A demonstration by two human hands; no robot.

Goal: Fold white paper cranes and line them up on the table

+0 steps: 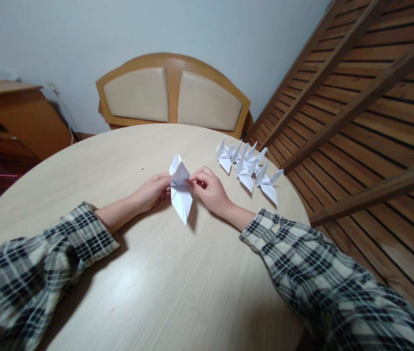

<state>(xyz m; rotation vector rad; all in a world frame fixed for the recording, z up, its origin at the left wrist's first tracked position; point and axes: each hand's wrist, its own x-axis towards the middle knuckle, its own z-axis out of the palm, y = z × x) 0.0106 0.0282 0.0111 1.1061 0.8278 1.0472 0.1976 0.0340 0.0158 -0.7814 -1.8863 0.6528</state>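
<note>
A partly folded white origami paper (182, 199), with pointed flaps at top and bottom, is held up just over the middle of the round table. My left hand (154, 191) grips its left edge, with some fingers hidden behind the paper. On the other side my right hand (209, 189) pinches the paper's right edge near the centre fold between thumb and fingertips. Several finished white paper cranes (245, 175) stand in a cluster to the right of my right hand, with wings and necks pointing up.
The pale wooden table (148, 282) spreads under both arms. Behind its far edge stands a padded wooden headboard (173, 92) against the wall. Wooden slats (367, 112) rise close along the right side, and a brown desk (16, 117) is at the far left.
</note>
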